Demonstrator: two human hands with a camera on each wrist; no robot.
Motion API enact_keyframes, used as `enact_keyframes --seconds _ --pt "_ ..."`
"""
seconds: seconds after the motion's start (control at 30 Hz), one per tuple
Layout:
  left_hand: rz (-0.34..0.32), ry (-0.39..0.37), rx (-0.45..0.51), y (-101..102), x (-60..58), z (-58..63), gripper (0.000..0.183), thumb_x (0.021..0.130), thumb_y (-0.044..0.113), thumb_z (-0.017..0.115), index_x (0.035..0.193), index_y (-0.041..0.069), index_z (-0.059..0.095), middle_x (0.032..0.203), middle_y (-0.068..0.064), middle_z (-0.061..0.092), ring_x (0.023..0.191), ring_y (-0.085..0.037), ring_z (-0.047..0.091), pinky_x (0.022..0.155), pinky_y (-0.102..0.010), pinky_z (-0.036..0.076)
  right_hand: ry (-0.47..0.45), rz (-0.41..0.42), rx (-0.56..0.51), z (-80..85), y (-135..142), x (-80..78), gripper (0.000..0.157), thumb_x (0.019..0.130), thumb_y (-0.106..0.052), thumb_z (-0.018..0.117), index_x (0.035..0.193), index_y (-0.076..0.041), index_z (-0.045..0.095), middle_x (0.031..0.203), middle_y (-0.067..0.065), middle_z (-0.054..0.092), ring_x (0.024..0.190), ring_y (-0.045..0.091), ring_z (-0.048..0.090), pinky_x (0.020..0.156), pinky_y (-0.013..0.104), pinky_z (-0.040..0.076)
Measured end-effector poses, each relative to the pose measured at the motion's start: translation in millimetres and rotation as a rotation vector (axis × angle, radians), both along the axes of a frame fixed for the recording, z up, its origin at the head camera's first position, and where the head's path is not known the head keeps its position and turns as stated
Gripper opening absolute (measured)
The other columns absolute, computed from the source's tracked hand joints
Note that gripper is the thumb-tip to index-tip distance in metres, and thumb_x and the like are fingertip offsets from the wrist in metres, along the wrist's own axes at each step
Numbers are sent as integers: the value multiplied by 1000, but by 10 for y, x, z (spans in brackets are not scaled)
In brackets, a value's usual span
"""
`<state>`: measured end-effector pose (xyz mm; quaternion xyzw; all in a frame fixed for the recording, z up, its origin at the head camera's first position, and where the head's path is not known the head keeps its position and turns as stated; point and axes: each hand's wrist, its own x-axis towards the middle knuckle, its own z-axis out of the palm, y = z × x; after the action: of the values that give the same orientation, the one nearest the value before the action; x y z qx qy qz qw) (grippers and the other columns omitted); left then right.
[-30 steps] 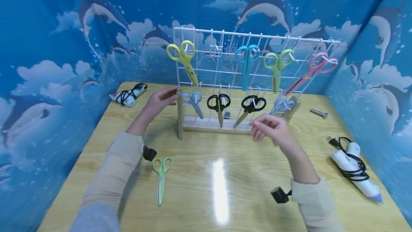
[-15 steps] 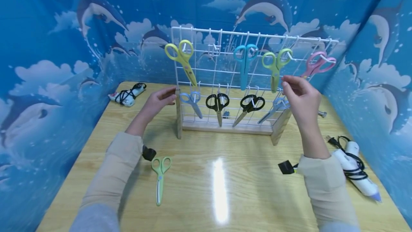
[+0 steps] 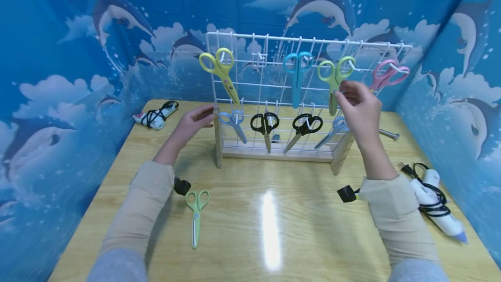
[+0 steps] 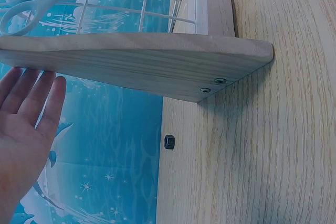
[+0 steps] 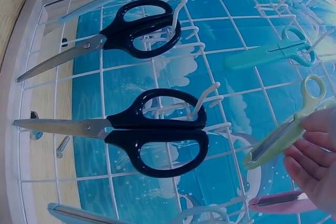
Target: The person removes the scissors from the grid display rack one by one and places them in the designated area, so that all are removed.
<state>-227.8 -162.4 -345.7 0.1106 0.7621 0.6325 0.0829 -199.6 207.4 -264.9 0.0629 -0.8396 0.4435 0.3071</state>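
Note:
In the head view my right hand [image 3: 361,110] pinches the yellow-green scissors [image 3: 333,82] near the top of the blades, while their handle loop still hangs on a hook of the white wire rack [image 3: 266,85]. The right wrist view shows thumb and fingers at these scissors [image 5: 278,140], with the pink scissors [image 5: 281,200] just below the hand. My left hand [image 3: 193,122] has its fingers extended against the rack's left wooden side post [image 3: 218,138]. In the left wrist view the fingertips rest at the edge of this wooden post [image 4: 136,64].
Yellow scissors [image 3: 223,73], teal scissors [image 3: 297,79], black scissors [image 3: 266,127] and several others hang on the rack. Green scissors [image 3: 196,219] lie on the table. Cord-wrapped white tools lie left [image 3: 156,115] and right [image 3: 436,206]; a bolt [image 3: 389,134] lies behind the right hand.
My right hand has moved up and right from the rack's lower front, then slightly left onto the yellow-green scissors. The left hand has stayed at the post.

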Motion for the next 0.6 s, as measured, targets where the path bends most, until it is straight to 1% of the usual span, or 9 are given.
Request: enact_keyframes --seconds 0.1,0.17,0.23,0.3,0.4,0.53,0.6 --pt "3 -5 -2 2 2 0 54 84 30 52 130 10 34 129 -11 39 113 -22 41 90 -36 41 -47 20 -44 17 20 -19 23 77 -15 62 93 2 60 81 -2 61 69 1 53 61 9 46" --pt "6 -5 -5 5 0 1 54 83 31 53 130 10 34 129 -11 39 113 -22 41 90 -36 41 -84 48 -80 31 42 -24 20 77 -16 63 90 -1 61 76 -8 59 65 2 53 54 9 45" --pt "6 -5 -1 8 -3 2 54 84 30 53 130 10 34 129 -11 39 113 -22 41 91 -38 40 -118 82 -117 49 64 -20 17 76 -17 63 87 -5 61 73 -11 58 63 3 52 50 10 44" --pt "6 -4 0 8 -7 2 54 83 30 53 130 10 35 129 -11 39 113 -22 41 91 -39 39 -145 113 -141 66 81 -7 14 76 -17 63 87 -9 61 74 -10 58 63 4 52 48 12 43" --pt "3 -3 4 6 -9 0 54 84 30 53 130 10 35 129 -11 39 113 -23 40 92 -40 39 -159 144 -173 91 93 25 14 76 -18 63 87 -11 61 76 -8 59 64 5 53 47 12 44" --pt "2 -3 -2 0 -5 -2 54 84 31 53 130 10 35 129 -11 39 114 -22 40 92 -39 39 -147 180 -193 128 93 86 14 76 -15 63 89 -8 61 76 -5 60 64 7 54 49 12 45" --pt "1 -2 -8 -3 -1 -2 54 83 31 52 130 11 35 129 -11 39 113 -22 40 91 -38 40 -140 197 -200 148 91 129 14 76 -14 63 88 -7 61 77 -3 60 65 8 54 52 12 46"
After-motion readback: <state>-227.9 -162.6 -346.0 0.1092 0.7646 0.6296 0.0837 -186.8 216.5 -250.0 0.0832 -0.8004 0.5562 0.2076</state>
